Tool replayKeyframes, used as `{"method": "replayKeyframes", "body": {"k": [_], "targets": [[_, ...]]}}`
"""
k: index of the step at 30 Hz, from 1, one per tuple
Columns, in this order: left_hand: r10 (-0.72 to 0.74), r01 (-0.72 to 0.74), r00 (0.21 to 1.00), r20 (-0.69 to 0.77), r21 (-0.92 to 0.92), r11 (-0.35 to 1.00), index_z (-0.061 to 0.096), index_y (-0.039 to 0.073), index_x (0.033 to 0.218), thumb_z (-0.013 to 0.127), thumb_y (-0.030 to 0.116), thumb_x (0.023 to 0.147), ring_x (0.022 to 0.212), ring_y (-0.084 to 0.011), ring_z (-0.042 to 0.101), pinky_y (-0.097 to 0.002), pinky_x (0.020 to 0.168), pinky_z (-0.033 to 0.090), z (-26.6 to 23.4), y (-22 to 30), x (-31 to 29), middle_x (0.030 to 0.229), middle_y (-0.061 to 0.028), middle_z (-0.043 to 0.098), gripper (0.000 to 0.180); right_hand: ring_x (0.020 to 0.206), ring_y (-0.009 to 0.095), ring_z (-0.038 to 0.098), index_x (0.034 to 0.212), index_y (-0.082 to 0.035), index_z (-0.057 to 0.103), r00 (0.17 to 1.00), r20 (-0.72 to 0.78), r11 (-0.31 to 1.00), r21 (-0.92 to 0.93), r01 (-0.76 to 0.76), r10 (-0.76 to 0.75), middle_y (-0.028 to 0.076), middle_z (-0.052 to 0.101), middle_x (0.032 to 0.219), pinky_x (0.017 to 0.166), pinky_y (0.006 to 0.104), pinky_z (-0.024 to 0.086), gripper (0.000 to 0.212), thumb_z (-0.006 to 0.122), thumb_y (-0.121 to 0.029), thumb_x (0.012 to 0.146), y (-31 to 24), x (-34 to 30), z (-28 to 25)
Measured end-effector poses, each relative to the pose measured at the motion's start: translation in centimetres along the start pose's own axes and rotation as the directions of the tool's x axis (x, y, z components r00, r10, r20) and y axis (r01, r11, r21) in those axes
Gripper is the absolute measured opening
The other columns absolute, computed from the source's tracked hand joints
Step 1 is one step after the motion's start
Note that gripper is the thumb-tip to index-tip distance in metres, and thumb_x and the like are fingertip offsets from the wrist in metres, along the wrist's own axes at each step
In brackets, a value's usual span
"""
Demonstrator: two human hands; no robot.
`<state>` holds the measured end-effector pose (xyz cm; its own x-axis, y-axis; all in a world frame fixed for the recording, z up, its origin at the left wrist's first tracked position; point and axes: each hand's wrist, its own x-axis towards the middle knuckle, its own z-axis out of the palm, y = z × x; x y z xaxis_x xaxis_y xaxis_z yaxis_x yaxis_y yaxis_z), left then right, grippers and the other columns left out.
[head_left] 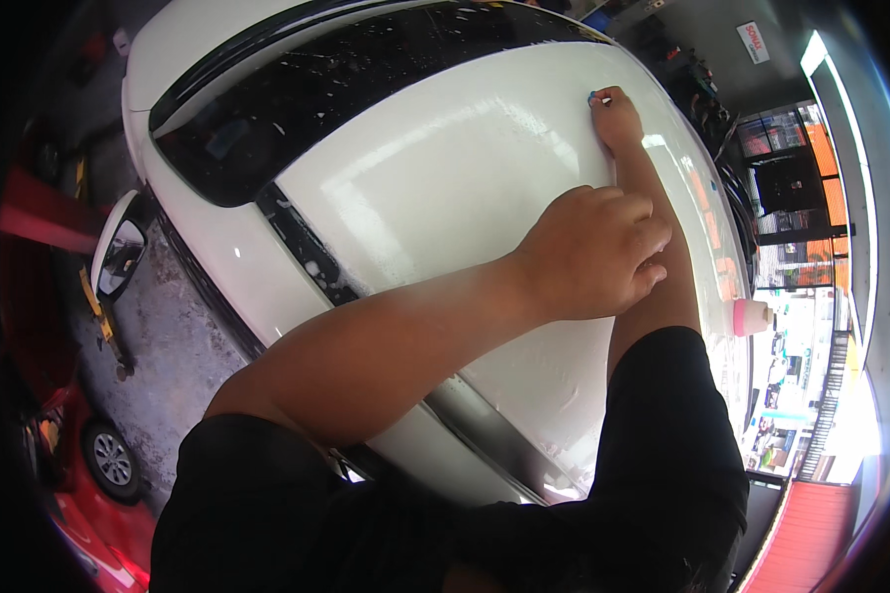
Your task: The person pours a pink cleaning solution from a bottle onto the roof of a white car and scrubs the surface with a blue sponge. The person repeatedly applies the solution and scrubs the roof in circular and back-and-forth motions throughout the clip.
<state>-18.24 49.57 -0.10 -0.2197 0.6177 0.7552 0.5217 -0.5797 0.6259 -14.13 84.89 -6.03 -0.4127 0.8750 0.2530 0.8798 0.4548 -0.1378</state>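
A white car hood (445,188), wet and glossy with beads of water, spreads out under my hands. My right arm reaches far across it. At its end, my right hand (618,121) is closed in a pinch on a small blue piece (593,99) at the hood surface; the fingers hide part of it. My left hand (598,255) hangs nearer to me, over the hood and in front of my right forearm. Its fingers curl into a loose fist, back of the hand upward, and whatever they may hold is hidden.
A dark windshield (366,84) with white spots borders the hood at the upper left. The side mirror (121,247) sticks out at left. A pink-and-white container (752,317) is by the hood's right edge. A red car (84,494) stands at lower left.
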Motion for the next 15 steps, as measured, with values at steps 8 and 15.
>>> {"method": "replayKeyframes", "body": {"k": [8, 15], "targets": [[0.010, -0.010, 0.995, -0.102, -0.005, 1.000, 0.066, 0.009, 0.088, 0.082, 0.020, 0.081, 0.077, -0.0264, 0.064, -0.0417, 0.073, 0.053, 0.1, -0.8, -0.3, 0.082, -0.0051, 0.062, 0.021, 0.108, 0.031, 0.071, 0.124, -0.017, 0.076, 0.961, 0.012, 0.954, 0.129, 0.271, -0.275, 0.013, 0.075, 0.113, 0.097, 0.0413, 0.053, 0.029, 0.066, -0.028, 0.099, -2.9, -2.8, -0.4], [0.060, -0.064, 0.988, -0.145, -0.019, 0.998, 0.065, 0.010, 0.088, 0.082, 0.018, 0.079, 0.079, -0.0270, 0.064, -0.0420, 0.072, 0.052, 0.4, -0.7, -0.4, 0.083, -0.0048, 0.062, 0.021, 0.101, 0.029, 0.072, 0.118, -0.015, 0.078, 0.970, 0.036, 0.964, 0.121, 0.235, -0.241, 0.010, 0.076, 0.111, 0.092, 0.0397, 0.055, 0.026, 0.066, -0.025, 0.097, -1.0, -1.4, -2.1]]}}
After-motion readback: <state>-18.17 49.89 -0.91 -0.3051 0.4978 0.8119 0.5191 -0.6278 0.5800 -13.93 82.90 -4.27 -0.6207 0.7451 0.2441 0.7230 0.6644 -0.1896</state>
